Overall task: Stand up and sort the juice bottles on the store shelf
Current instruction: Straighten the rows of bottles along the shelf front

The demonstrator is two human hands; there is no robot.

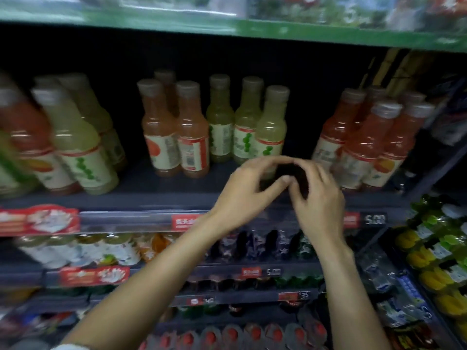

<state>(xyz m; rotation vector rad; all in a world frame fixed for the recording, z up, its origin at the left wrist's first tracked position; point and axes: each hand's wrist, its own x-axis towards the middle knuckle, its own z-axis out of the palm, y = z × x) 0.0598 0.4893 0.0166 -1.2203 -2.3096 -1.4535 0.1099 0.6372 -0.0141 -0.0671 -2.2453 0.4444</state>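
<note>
Juice bottles stand upright on the dark shelf [141, 198]. At the middle are two red-orange bottles [177, 137] and, to their right, three pale green bottles [249, 122]. A red-orange cluster [366, 142] stands at the right. At the left are blurred green bottles [75, 137] and a red-orange one [27, 132]. My left hand [242, 195] and my right hand [321, 198] meet in front of the shelf. Their curled fingers and thumbs touch tip to tip in an arch. Nothing shows between them. The nearest green bottle's base is partly hidden behind my left hand.
A green shelf edge [252, 29] runs overhead. Price strips [364, 219] line the shelf front. Lower shelves hold dark drink bottles [255, 243] and red-capped bottles [232, 334]. Yellow and green packs [434, 261] fill a rack at the right. Gaps lie between the bottle groups.
</note>
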